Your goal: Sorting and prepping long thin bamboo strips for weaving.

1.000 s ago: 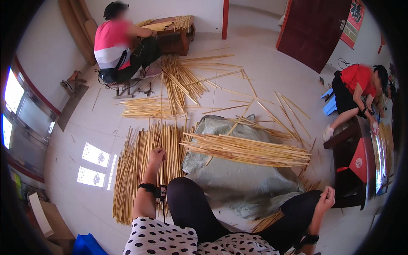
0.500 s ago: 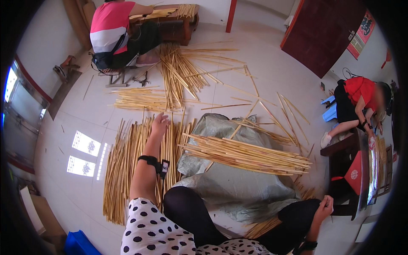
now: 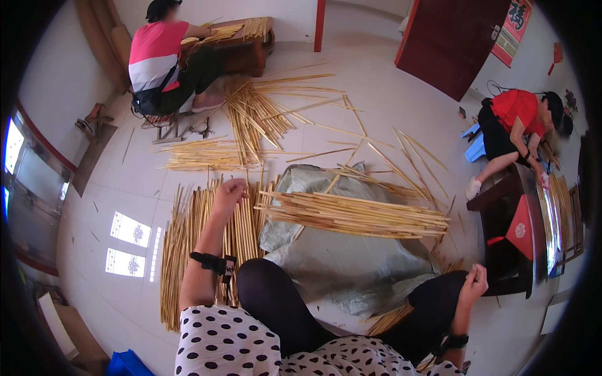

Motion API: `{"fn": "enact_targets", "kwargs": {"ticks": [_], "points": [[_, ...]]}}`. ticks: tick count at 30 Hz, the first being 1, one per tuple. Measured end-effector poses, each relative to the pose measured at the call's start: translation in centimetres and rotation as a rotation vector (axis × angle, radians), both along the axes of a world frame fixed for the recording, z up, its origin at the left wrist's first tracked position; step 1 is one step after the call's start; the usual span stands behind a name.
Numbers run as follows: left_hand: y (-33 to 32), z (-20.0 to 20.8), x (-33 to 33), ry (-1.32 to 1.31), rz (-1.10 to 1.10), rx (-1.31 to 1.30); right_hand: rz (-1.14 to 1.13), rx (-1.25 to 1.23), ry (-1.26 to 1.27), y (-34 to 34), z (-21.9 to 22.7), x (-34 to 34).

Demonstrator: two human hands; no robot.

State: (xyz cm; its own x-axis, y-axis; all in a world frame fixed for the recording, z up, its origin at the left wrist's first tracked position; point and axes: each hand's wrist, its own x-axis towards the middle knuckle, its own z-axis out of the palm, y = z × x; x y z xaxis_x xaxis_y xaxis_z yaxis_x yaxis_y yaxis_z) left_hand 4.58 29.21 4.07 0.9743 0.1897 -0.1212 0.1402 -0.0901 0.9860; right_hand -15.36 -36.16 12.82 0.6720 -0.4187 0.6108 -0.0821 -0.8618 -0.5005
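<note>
1. Head view: left hand [image 3: 231, 193] sits over the upper part of a stick pile [image 3: 179, 250]; fingers bent, drawn toward thumb. Cannot tell if a stick is between them or if skin touches the pile.
2. Right hand [image 3: 475, 287] at the right knee [image 3: 439, 299], fingers curled in; cannot tell if anything is inside.
3. Stick pile: thin, straight, straw-yellow rods with brownish patches, roughly parallel, left of and beyond the left knee [image 3: 260, 285]; upper ends uneven.
4. Stick bundle [image 3: 357, 215]: same rods, lying crosswise on a plastic sheet [image 3: 351, 263], left ends near the pile's right edge.
5. Sheet: grey-green, thin, crumpled, slight sheen, draped in a mound ahead of the knees. More rods [image 3: 387, 321] show by its lower right edge.
6. Loose sticks [image 3: 257, 125] fan out beyond, ends crossing.
7. Edges/room: glossy pale tile floor [image 3: 141, 182] opens left of the pile; a tile strip also runs between sheet and dark table [image 3: 500, 195] at right. Knees bound the near side; left forearm crosses the pile.
8. Co-workers: one in a pink-topped shirt [image 3: 153, 53], upper left; one in a red top [image 3: 517, 113], right.
</note>
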Motion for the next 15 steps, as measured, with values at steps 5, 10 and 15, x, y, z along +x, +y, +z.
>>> {"fn": "enact_targets", "kwargs": {"ticks": [5,10,15], "points": [[-3.3,9.2,-2.5,-0.141,-0.062,0.087,0.045,-0.084,-0.086,-0.6,-0.4,-0.9],[-9.6,17.3,-5.6,-0.297,-0.225,0.182,0.019,-0.007,-0.051,-0.1,0.3,-1.4],[-17.1,19.1,-7.4,-0.31,-0.348,0.133,0.008,0.06,-0.088,0.1,0.7,-1.9]]}}
